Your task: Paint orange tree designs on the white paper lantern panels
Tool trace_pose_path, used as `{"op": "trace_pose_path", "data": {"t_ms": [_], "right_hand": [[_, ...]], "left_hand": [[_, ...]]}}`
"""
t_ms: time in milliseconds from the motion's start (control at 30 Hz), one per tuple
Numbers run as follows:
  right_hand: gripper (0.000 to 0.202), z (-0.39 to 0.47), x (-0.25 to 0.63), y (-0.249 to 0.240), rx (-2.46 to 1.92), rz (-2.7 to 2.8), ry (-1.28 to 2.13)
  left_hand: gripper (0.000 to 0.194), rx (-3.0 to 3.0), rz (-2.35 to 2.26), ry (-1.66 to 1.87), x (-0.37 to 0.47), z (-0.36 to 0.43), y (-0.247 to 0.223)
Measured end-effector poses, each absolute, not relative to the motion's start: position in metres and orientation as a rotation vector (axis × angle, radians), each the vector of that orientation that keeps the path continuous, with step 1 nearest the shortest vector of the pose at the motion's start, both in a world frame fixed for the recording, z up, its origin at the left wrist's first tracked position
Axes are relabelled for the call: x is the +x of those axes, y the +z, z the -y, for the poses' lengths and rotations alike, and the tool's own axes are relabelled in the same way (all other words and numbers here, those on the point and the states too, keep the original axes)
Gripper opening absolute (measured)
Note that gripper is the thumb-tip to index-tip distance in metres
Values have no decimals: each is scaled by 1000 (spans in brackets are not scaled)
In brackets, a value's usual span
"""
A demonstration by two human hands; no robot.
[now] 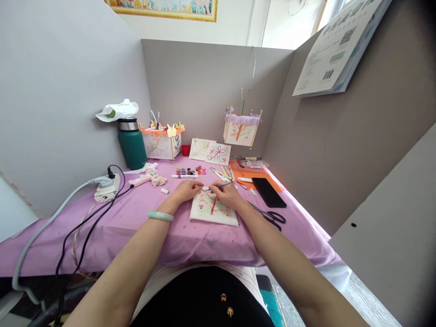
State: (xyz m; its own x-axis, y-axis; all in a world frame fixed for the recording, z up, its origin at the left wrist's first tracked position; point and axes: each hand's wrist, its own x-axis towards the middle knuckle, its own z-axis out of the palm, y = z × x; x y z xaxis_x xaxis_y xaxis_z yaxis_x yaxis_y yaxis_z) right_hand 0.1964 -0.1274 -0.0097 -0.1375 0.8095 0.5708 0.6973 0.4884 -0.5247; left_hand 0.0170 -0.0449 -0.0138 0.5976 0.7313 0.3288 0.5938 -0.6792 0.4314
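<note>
A: Clock centred on the panel. Grip, right hand (222, 192)?
B: Closed; a thin blue stick (225, 184) is pinched between its fingers, slanted across the panel's far edge. Hand logged at 1 o'clock. Stick's tip too small to be read.

A: Left hand (185, 191)?
B: At 10 o'clock, fingers bent by the far-left corner. Whether anything is gripped cannot be told. A pale green bangle (160, 215) is worn on that wrist.

A: The panel itself?
B: White panel (204, 217), laid flat on the purple cloth (190, 243), straight ahead of the body. An orange-red tree is drawn on it, with green marks around.

A: Surroundings, quick.
B: Scissors (270, 215) at 3, phone (269, 192) between 2 and 3, its far end overlapping the orange sheet (276, 182). Small paint pots (189, 171) at 11, purple-marked pen (185, 176) lying just on their near side. Two drawn cards (218, 154) propped at 12. Pink glue gun (143, 180) between 9 and 10, green bottle (132, 147) at 10, farther out.
</note>
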Motion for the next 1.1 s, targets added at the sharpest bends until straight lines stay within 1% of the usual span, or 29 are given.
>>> {"op": "trace_pose_path", "data": {"t_ms": [233,400,700,1100], "right_hand": [[29,130,196,-7,-1257,1895,159],[26,128,196,-7,-1270,1854,113],[28,130,196,-7,-1277,1891,207],[28,129,196,-7,-1297,1855,173]], "left_hand": [[38,2564,-1091,695,17,44,-15],[37,2561,-1090,703,18,43,-15],[35,2557,-1100,691,18,43,-14],[36,2572,-1077,709,18,42,-15]]}}
